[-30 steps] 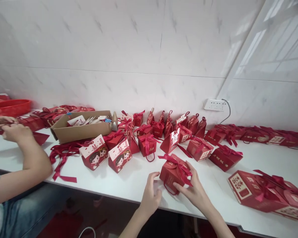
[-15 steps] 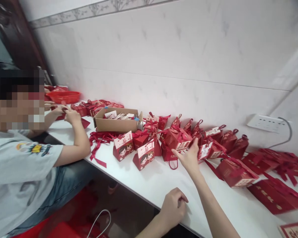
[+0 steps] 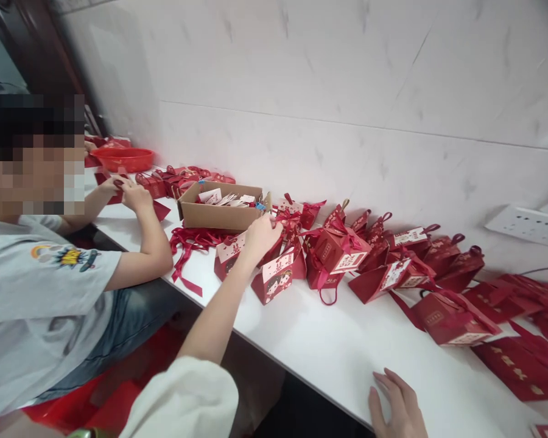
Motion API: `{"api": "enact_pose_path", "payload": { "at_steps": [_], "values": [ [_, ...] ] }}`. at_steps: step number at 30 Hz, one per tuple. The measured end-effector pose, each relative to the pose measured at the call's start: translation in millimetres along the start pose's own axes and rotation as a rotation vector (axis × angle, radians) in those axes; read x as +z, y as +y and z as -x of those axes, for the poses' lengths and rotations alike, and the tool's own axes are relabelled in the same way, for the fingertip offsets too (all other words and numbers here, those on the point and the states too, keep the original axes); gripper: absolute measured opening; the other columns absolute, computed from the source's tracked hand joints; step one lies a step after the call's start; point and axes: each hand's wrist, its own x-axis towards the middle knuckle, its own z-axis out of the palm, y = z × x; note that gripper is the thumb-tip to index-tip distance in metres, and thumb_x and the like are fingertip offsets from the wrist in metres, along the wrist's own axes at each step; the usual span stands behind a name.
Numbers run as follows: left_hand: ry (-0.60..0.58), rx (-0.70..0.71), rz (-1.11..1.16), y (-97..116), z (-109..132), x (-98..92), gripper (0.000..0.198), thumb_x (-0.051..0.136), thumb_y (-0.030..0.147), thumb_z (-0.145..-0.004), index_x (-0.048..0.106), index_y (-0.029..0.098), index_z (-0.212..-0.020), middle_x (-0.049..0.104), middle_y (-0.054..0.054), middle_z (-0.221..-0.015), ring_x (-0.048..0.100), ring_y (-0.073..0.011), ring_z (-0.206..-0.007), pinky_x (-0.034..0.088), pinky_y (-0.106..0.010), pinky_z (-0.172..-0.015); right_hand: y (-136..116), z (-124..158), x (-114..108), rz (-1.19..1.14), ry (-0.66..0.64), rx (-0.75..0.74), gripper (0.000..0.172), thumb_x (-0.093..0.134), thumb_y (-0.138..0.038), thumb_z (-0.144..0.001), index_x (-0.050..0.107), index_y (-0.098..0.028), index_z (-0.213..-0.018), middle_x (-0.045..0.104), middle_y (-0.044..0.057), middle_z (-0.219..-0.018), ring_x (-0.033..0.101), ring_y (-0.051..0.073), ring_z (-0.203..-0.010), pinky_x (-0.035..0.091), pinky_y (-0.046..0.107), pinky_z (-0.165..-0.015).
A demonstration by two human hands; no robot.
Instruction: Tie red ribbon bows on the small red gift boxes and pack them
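My left hand (image 3: pixel 261 238) reaches over the front boxes, its fingers bent down among the red gift boxes behind; what its fingertips pinch is hidden. Just below it stands a red gift box with a cartoon couple (image 3: pixel 277 281), and a similar pink-topped box (image 3: pixel 225 258) is partly covered by my wrist. My right hand (image 3: pixel 396 404) rests on the white table near its front edge, fingers apart and nothing in them. A red box tied with ribbon (image 3: pixel 335 250) sits tilted on other boxes, between my two hands.
A cardboard box of cards (image 3: pixel 221 216) stands behind loose red ribbons (image 3: pixel 187 258). More red boxes (image 3: pixel 456 319) line the wall to the right, below a socket panel (image 3: pixel 525 225). On the left, a seated person (image 3: pixel 73 292) works with both hands near a red basin (image 3: pixel 125 159).
My right hand has left the ribboned box and drawn back to the table at the right. My left hand has moved from the table edge up and left to the boxes.
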Motion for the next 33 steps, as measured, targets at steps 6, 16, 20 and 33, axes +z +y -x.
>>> {"api": "enact_pose_path", "payload": {
  "at_steps": [6, 16, 20, 33],
  "values": [
    [-0.211, -0.143, -0.261, 7.2, -40.2, 22.9, 0.069, 0.076, 0.05, -0.055, 0.056, 0.008, -0.105, 0.062, -0.031, -0.107, 0.055, -0.0455, -0.109, 0.038, -0.059, -0.09, -16.8, -8.2, -0.5, 0.126, 0.094, -0.127, 0.023, 0.038, -0.031, -0.09, 0.057, -0.018, -0.091, 0.059, 0.017, -0.103, 0.065, 0.029, -0.078, 0.054, 0.046, -0.063],
    [0.122, 0.134, -0.371, 60.8, -35.5, -53.3, 0.073, 0.058, 0.044, -0.077, 0.03, 0.003, -0.131, 0.043, -0.027, -0.129, 0.039, -0.0439, -0.124, 0.033, -0.059, -0.097, -22.3, -11.4, -2.7, 0.087, 0.129, -0.127, 0.011, 0.046, -0.022, -0.085, 0.056, -0.021, -0.088, 0.06, 0.014, -0.099, 0.064, 0.027, -0.079, 0.053, 0.042, -0.064],
    [0.315, 0.496, -0.218, 101.2, -1.5, -79.7, 0.083, 0.065, 0.043, -0.073, 0.026, 0.01, -0.138, 0.041, -0.015, -0.13, 0.04, -0.0357, -0.124, 0.033, -0.052, -0.101, -24.7, -10.9, -3.3, 0.036, 0.09, -0.066, 0.011, 0.047, -0.021, -0.084, 0.058, -0.022, -0.088, 0.06, 0.013, -0.102, 0.063, 0.027, -0.083, 0.052, 0.044, -0.067],
    [-0.787, 0.789, 0.072, 100.1, 149.9, 98.9, 0.076, 0.063, 0.051, -0.07, 0.037, 0.026, -0.137, 0.042, -0.012, -0.139, 0.04, -0.0353, -0.126, 0.035, -0.048, -0.103, 0.5, -20.5, -70.0, -0.942, 0.306, 0.834, 0.024, 0.047, -0.043, -0.087, 0.057, -0.021, -0.089, 0.057, 0.006, -0.099, 0.058, 0.02, -0.086, 0.049, 0.035, -0.073]
  ]
}}
